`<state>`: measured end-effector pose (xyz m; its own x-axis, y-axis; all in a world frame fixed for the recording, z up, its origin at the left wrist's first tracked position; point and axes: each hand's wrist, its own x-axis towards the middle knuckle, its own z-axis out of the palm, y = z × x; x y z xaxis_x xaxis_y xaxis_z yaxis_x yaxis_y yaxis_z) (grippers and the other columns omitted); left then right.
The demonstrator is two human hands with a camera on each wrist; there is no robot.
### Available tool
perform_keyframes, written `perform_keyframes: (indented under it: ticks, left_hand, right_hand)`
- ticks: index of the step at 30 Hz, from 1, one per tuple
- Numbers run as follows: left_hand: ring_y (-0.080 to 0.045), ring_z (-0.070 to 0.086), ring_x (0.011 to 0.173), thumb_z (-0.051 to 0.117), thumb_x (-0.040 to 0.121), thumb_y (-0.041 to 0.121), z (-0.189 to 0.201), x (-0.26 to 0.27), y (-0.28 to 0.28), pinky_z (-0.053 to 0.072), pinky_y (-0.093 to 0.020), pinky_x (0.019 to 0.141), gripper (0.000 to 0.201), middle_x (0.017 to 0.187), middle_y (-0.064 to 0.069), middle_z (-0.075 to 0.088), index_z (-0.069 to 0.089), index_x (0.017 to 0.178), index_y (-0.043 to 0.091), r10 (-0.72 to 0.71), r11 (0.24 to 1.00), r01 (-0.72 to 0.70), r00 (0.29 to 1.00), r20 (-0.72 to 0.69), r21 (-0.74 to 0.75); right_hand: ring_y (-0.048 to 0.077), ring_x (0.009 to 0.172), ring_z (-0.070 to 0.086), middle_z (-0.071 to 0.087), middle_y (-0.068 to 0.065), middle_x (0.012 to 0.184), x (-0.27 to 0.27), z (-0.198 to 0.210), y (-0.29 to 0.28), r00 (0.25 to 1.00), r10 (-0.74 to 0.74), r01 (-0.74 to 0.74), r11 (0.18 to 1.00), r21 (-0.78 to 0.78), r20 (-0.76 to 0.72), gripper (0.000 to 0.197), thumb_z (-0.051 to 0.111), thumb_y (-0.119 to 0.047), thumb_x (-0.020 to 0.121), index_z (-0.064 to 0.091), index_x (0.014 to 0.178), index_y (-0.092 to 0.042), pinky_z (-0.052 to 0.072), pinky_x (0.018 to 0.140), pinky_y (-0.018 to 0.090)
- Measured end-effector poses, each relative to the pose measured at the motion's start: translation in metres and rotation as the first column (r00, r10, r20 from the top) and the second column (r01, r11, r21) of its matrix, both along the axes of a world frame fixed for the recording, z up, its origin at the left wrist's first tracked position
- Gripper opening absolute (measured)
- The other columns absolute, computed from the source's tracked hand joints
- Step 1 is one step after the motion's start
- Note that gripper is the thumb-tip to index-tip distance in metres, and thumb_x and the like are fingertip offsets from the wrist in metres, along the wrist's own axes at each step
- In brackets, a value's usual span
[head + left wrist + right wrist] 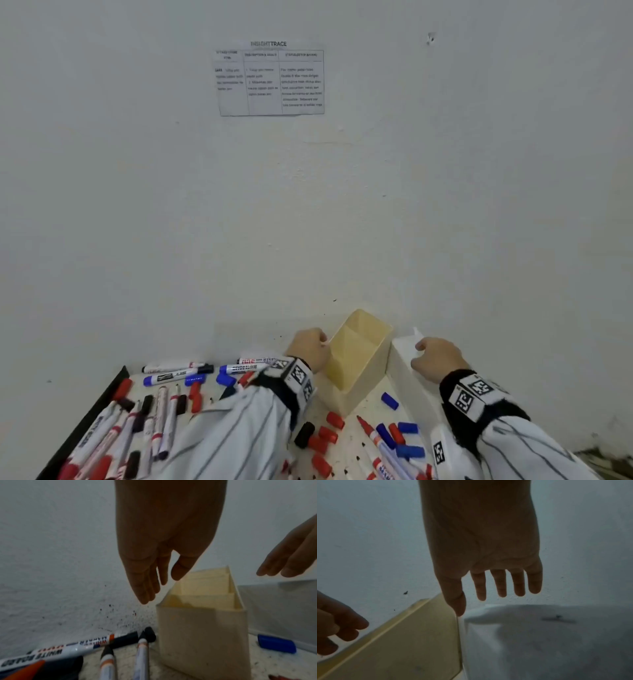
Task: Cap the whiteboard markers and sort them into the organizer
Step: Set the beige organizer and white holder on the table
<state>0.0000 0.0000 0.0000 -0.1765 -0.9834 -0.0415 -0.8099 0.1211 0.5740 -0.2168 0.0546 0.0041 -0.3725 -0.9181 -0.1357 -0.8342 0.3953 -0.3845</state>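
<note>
Markers (161,416) lie loose across the near desk (356,442), caps (327,435) scattered among them; organizer (359,353) stands at the far edge by the wall, looks empty. My left hand (310,347) hangs just left of its rim, fingers relaxed, holding nothing; right hand (436,358) likewise, over a white box (407,377). Markers look light, rigid, slick — I'd pinch mid-barrel, clear of the tip.

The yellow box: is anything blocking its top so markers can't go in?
Nothing visible blocks it. The organizer has an open top, with the left hand beside it and the right hand over the white box.
</note>
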Motion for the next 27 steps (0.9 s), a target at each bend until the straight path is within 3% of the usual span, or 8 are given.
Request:
perform_keyframes:
  ticks: [3,7,11,18,21,24,27]
  left_hand:
    - [-0.023,0.049,0.123,0.04,0.097,0.014,-0.018,-0.012,-0.008,0.04,-0.027,0.098,0.037,0.135,-0.013,0.049,0.046,0.131,0.004,0.036,0.998,-0.039,0.997,0.075,0.045]
    - [-0.025,0.052,0.121,0.035,0.097,0.006,-0.034,-0.014,-0.024,0.042,-0.028,0.097,0.034,0.132,-0.015,0.051,0.048,0.129,0.004,0.06,0.995,-0.068,0.993,0.104,0.072]
    - [-0.025,0.06,0.107,0.036,0.094,0.002,-0.041,-0.017,-0.03,0.049,-0.03,0.092,0.029,0.117,-0.012,0.061,0.059,0.112,0.005,0.068,0.995,-0.077,0.987,0.142,0.057]
    - [-0.025,0.06,0.106,0.037,0.095,0.004,-0.042,-0.015,-0.027,0.049,-0.031,0.088,0.028,0.115,-0.012,0.061,0.06,0.112,0.005,0.081,0.997,-0.083,0.985,0.149,0.006]
    - [-0.027,0.058,0.109,0.036,0.096,0.007,-0.043,-0.013,-0.024,0.048,-0.032,0.09,0.029,0.118,-0.013,0.059,0.059,0.114,0.006,0.088,0.996,-0.087,0.985,0.146,-0.018]
    - [-0.026,0.058,0.108,0.036,0.095,0.005,-0.044,-0.013,-0.022,0.048,-0.032,0.089,0.029,0.117,-0.013,0.059,0.058,0.113,0.005,0.098,0.995,-0.094,0.984,0.149,-0.034]
    - [-0.025,0.059,0.105,0.037,0.096,0.004,-0.043,-0.014,-0.016,0.049,-0.03,0.087,0.026,0.115,-0.013,0.06,0.058,0.111,0.004,0.114,0.993,-0.108,0.98,0.165,-0.046]
  right_hand:
    - [0.028,0.127,0.035,0.038,0.004,0.139,-0.001,-0.011,-0.007,0.997,-0.039,0.048,0.99,0.136,-0.071,0.056,0.053,-0.033,0.086,0.036,0.139,-0.026,0.034,0.103,0.039]
    - [0.031,0.125,0.037,0.034,0.008,0.136,-0.003,-0.024,-0.018,0.997,-0.058,0.065,0.976,0.209,-0.041,0.074,0.059,-0.044,0.08,0.025,0.142,-0.023,0.038,0.103,0.042]
    - [0.032,0.12,0.042,0.04,0.01,0.129,0.002,-0.027,-0.025,0.996,-0.089,0.094,0.971,0.219,-0.03,0.077,0.064,-0.041,0.075,0.024,0.138,-0.02,0.041,0.1,0.044]
    - [0.031,0.113,0.049,0.048,0.011,0.124,-0.001,-0.024,-0.026,0.995,-0.084,0.077,0.987,0.139,0.044,0.079,0.071,-0.038,0.071,0.029,0.136,-0.019,0.047,0.094,0.041]
    - [0.03,0.115,0.05,0.049,0.012,0.127,-0.004,-0.022,-0.023,0.998,-0.04,0.033,0.99,0.139,0.048,0.08,0.069,-0.04,0.075,0.028,0.14,-0.017,0.045,0.097,0.038]
    - [0.029,0.121,0.047,0.041,0.011,0.134,-0.011,-0.02,-0.015,1.0,0.011,-0.009,0.958,0.286,-0.005,0.105,0.074,-0.049,0.067,0.01,0.146,-0.024,0.044,0.1,0.039]
    - [0.028,0.122,0.046,0.04,0.011,0.138,-0.021,-0.016,-0.004,0.997,0.053,-0.025,0.893,0.449,-0.051,0.125,0.081,-0.047,0.06,-0.007,0.147,-0.026,0.044,0.1,0.04]
